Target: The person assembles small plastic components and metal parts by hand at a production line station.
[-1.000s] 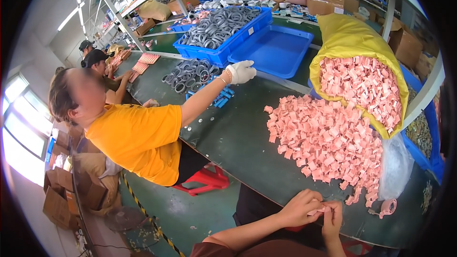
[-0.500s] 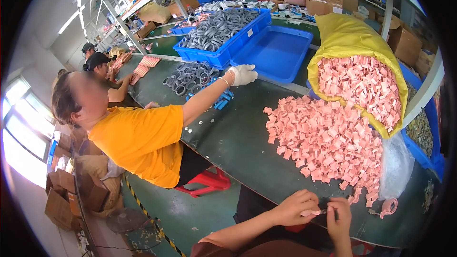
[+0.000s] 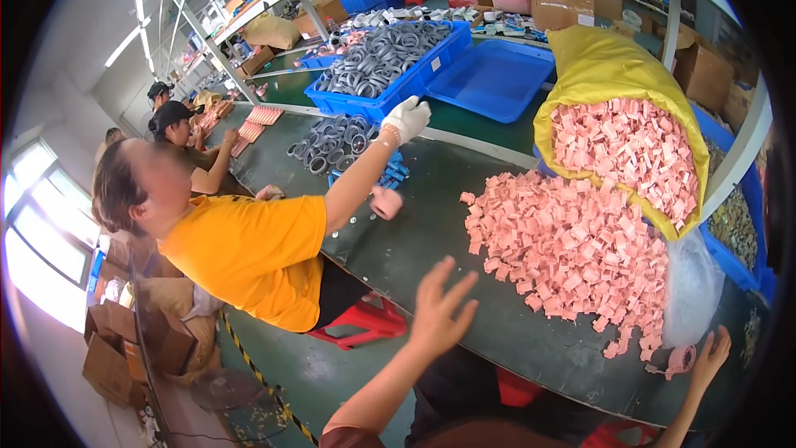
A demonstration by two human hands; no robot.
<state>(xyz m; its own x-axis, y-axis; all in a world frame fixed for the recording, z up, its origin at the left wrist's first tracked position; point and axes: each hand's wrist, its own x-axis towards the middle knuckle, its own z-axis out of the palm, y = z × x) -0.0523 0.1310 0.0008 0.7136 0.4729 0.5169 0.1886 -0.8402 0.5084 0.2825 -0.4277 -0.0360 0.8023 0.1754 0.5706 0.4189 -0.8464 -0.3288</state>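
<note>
My left hand (image 3: pixel 439 307) is raised over the dark green table (image 3: pixel 414 257), fingers spread, holding nothing. My right hand (image 3: pixel 710 357) is at the table's near edge with its fingers up and apart, right beside a single pink ring-shaped piece (image 3: pixel 681 359); it does not grip it. Between and beyond the hands spreads a big heap of small pink pieces (image 3: pixel 572 249), spilled from a yellow sack (image 3: pixel 613 75). One larger pink piece (image 3: pixel 385 202) shows to the left of the heap, near a co-worker's forearm; I cannot tell if it is resting or in the air.
A co-worker in a yellow shirt (image 3: pixel 249 253) sits at left and stretches a white-gloved hand (image 3: pixel 406 119) toward blue crates (image 3: pixel 390 95) of grey rings. An empty blue tray (image 3: pixel 493 79) stands behind. A red stool (image 3: pixel 365 323) stands below. More people work farther along.
My hands, joined near the table edge on a pink piece, have parted: the left swung up and left with fingers spread, the right moved right. A pink piece now shows by the co-worker's forearm.
</note>
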